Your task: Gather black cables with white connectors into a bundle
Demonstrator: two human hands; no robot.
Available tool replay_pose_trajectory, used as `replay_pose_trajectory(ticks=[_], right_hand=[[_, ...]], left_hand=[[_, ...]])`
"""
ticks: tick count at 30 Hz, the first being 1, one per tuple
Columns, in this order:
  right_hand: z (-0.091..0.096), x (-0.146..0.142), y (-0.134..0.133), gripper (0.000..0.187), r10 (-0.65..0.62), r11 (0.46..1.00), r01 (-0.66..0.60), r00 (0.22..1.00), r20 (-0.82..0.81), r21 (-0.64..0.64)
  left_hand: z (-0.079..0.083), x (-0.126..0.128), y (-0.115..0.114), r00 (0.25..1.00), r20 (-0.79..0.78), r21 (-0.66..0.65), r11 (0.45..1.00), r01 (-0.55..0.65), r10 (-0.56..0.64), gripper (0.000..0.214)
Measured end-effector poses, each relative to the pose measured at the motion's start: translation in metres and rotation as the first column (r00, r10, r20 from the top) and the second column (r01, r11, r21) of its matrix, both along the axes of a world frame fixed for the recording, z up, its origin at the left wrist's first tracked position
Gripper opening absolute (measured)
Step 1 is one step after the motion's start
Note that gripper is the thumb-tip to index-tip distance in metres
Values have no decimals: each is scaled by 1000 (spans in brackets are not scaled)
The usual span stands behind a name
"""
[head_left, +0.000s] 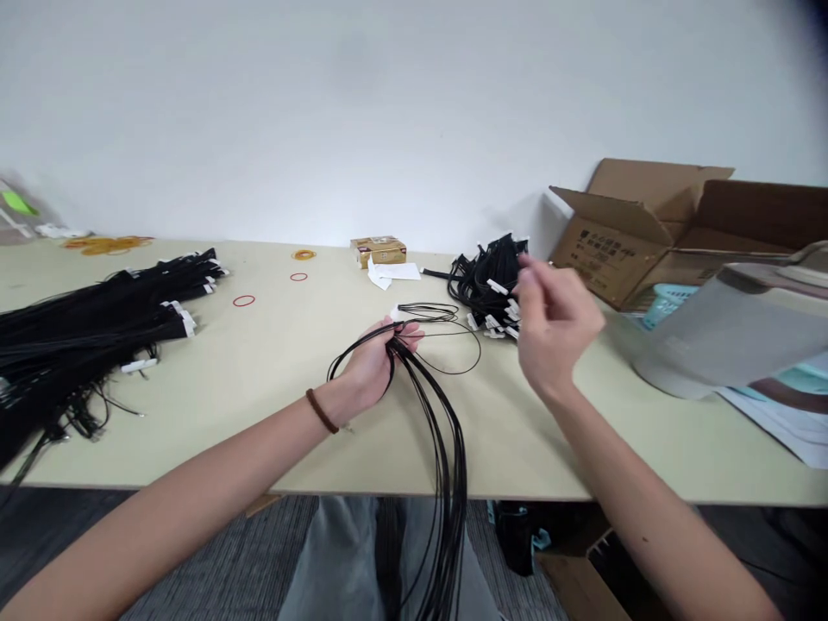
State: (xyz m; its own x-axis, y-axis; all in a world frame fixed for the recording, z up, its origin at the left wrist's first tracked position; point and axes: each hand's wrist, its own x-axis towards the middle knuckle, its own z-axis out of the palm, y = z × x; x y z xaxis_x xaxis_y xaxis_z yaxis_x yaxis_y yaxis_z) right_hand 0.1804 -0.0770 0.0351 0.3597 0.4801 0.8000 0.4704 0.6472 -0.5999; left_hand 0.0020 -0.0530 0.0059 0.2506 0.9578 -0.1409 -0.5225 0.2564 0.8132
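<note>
Black cables (446,414) lie gathered across my left hand (375,362), palm up over a pale table (259,431). Its fingers are curled loosely around the strands, a hold that probably keeps them together without kinking them. Their long ends arch over the near edge and hang before my legs, likely because so much length is easier left to drop; a thin loop spreads past my fingertips. My right hand (556,319) is raised, fingers drawn in and blurred; how tightly the tips meet, or whether they pinch anything, I cannot tell. Just beyond it sits a heap of cables (485,280) with white connectors, near enough for a short reach. At left, long bundles (84,319) lie stretched out, which should limit tangling. Two red rubber bands (244,301) lie apart, each easy to pick up singly.
</note>
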Motion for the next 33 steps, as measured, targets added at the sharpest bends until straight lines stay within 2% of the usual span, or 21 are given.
replay_pose_trajectory(ticks=[1,3,6,9,14,23,26,33], right_hand=[[-4,-6,-3,11,-79,995,66,982,172,78],[-13,-18,-5,8,-131,985,63,878,461,161],[-25,-28,-4,10,-188,976,70,743,642,205],[-30,-31,-3,15,-237,968,103,686,688,231],[-30,-32,-4,16,-275,956,111,664,695,272],[-33,-33,-4,18,-261,962,119,659,705,245],[-33,-34,-4,16,-275,959,131,631,725,250],[-28,-36,-5,19,-237,970,186,558,795,159]], left_hand=[[0,0,-1,1000,-1,5,1000,-12,12,6],[1,1,-2,1000,-7,9,1000,-29,29,8],[2,1,-4,999,-10,16,999,-37,37,9],[1,1,-4,999,8,19,999,-43,43,9],[0,2,-4,999,21,30,999,-45,44,8],[2,3,-5,999,25,47,998,-49,48,11],[2,3,-6,998,15,55,997,-56,55,13],[0,2,-5,997,14,104,992,-73,72,10]])
